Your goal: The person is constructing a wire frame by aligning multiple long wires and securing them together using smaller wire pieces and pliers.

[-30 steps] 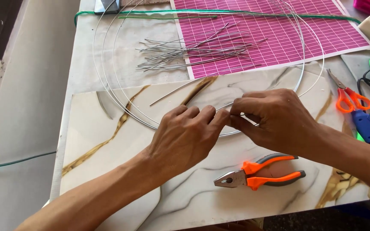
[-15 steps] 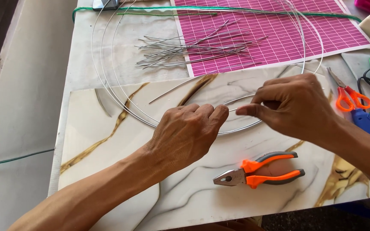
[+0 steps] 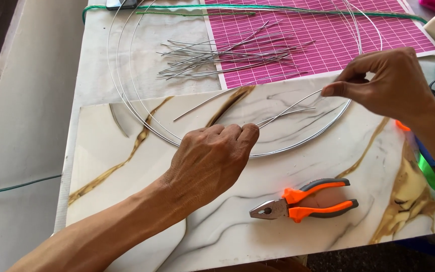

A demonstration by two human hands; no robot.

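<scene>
two hands on thin wire over marbled worktop

left hand (image 3: 212, 158): fingers curled closed, pinching wire rings (image 3: 142, 118) and one end of a thin wire strand (image 3: 290, 107) at the rings' near edge. right hand (image 3: 386, 83): thumb and forefinger closed on the strand's far end, raised above the rings. strand: runs slanted between both hands. orange-handled pliers (image 3: 305, 200): lying on worktop (image 3: 127, 201), near left hand, untouched. bundle of cut wires (image 3: 222, 55): beyond, partly on pink grid mat (image 3: 298, 22).
</scene>
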